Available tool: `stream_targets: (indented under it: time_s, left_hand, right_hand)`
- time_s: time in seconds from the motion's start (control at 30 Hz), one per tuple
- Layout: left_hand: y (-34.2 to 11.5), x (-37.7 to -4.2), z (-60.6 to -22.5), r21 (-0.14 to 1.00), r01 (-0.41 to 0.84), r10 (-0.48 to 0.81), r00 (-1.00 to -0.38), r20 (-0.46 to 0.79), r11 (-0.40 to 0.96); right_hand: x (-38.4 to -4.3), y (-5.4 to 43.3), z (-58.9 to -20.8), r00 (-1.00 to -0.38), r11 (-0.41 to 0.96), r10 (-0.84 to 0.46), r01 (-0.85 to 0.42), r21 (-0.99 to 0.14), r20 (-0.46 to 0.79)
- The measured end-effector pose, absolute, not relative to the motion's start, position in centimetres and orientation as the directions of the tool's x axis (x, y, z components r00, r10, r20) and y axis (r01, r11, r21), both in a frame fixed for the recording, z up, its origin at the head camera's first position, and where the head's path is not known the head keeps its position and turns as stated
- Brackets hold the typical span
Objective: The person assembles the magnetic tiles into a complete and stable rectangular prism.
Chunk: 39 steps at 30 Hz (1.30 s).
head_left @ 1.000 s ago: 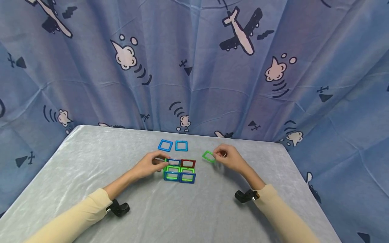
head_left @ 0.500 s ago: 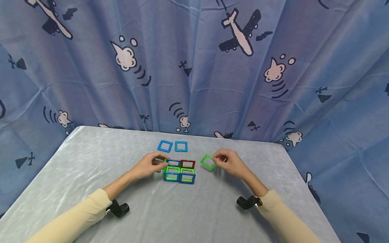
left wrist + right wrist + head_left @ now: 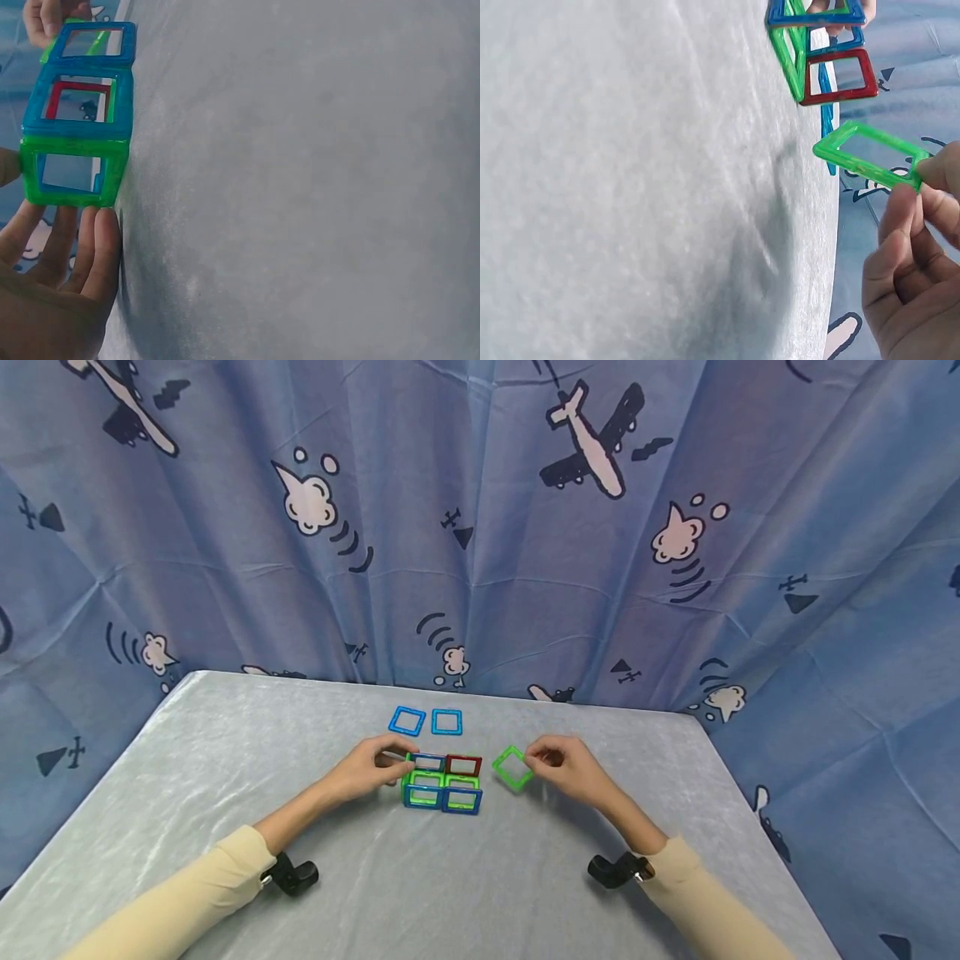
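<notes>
My left hand (image 3: 369,769) holds the left end of a small structure of square magnetic tiles. Two blue tiles (image 3: 461,800) stand along its front, green tiles form the floor, and a green tile (image 3: 73,191) closes the left end. At the back stand a blue tile and a red tile (image 3: 464,766). In the left wrist view the fingers touch the green end tile, with the thumb at its upper edge. Held up to the right of the structure is a loose green magnetic tile (image 3: 874,156), pinched at one corner by thumb and fingertips of my right hand (image 3: 567,768).
Two blue tiles, one tilted (image 3: 407,721) and one squared up (image 3: 447,722), lie on the pale tablecloth (image 3: 450,885) behind the structure. A blue curtain (image 3: 480,527) with airplane prints hangs past the table's far edge.
My right hand has moved slightly toward me with the green tile, which has turned to show more of its square face. The left hand and the structure have stayed in place.
</notes>
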<state>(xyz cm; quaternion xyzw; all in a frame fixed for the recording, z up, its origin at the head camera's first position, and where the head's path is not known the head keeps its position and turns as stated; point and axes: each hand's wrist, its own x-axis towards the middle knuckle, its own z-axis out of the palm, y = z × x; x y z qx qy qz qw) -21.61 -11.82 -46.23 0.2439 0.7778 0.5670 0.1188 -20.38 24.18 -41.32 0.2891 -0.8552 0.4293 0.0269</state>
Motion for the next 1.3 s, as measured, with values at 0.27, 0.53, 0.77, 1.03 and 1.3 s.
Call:
stream_targets:
  time_s: [0.27, 0.53, 0.77, 1.03, 1.3]
  left_hand:
    - [-11.9, -21.7, -46.4, 0.94, 0.246, 0.511, -0.854, 0.095, 0.236]
    - [-11.9, -21.6, -46.4, 0.938, 0.246, 0.509, -0.856, 0.091, 0.246]
    - [-11.8, -21.7, -46.2, 0.936, 0.249, 0.504, -0.858, 0.095, 0.247]
    - [-11.8, -21.8, -46.2, 0.936, 0.253, 0.504, -0.858, 0.1, 0.245]
    - [-11.9, -21.5, -46.2, 0.939, 0.254, 0.511, -0.853, 0.104, 0.233]
  right_hand:
    - [-20.7, 24.8, -43.4, -0.87, 0.458, -0.449, -0.419, -0.784, 0.202]
    - [-20.1, 24.5, -43.4, -0.875, 0.408, -0.459, -0.359, -0.839, 0.151]
    - [-19.6, 24.1, -43.5, -0.881, 0.384, -0.452, -0.333, -0.861, 0.139]
    - [-19.0, 23.5, -43.3, -0.9, 0.373, -0.423, -0.281, -0.884, 0.108]
    - [-18.5, 22.6, -43.5, -0.92, 0.395, -0.381, -0.248, -0.884, 0.088]
